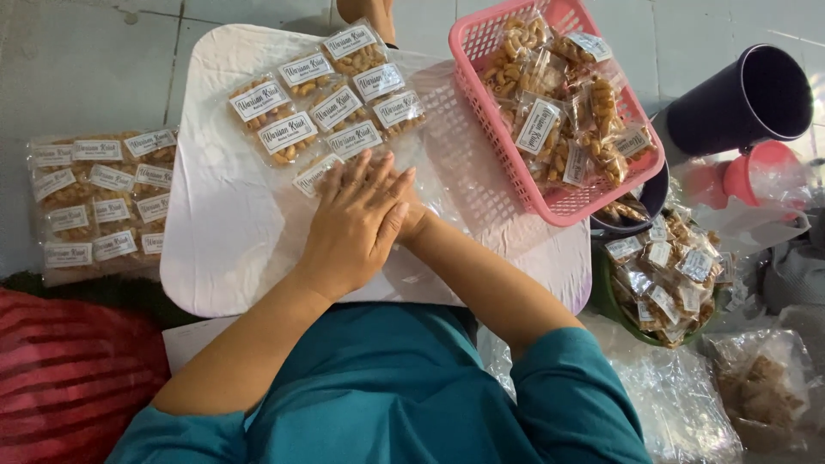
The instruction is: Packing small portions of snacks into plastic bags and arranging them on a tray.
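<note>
Both hands lie stacked at the middle of the white worktop, the left hand flat on top with fingers straight and close together, palm down. The right hand is almost wholly hidden beneath it; only its wrist and a sliver of knuckle show, so how its fingers stand cannot be told. Together they press down on a small snack packet, of which just a labelled corner peeks out at the fingertips.

That packet looks light and soft: thin clear plastic film, slick and crinkly, filled with curled, golden-brown fried macaroni that would crush under hard pressure. It is best taken by its edges or the sealed top, between finger and thumb, rather than squeezed across the middle.

Just beyond the fingers, a neat cluster of finished packets lies in rows on a clear plastic sheet, each bearing a white rectangular label. A larger bundle of packets rests on the floor to the left. To the right, a pink plastic basket with latticed walls holds more packets, a green bowl is heaped with others, and a dark cylindrical tumbler lies on its side nearby.
</note>
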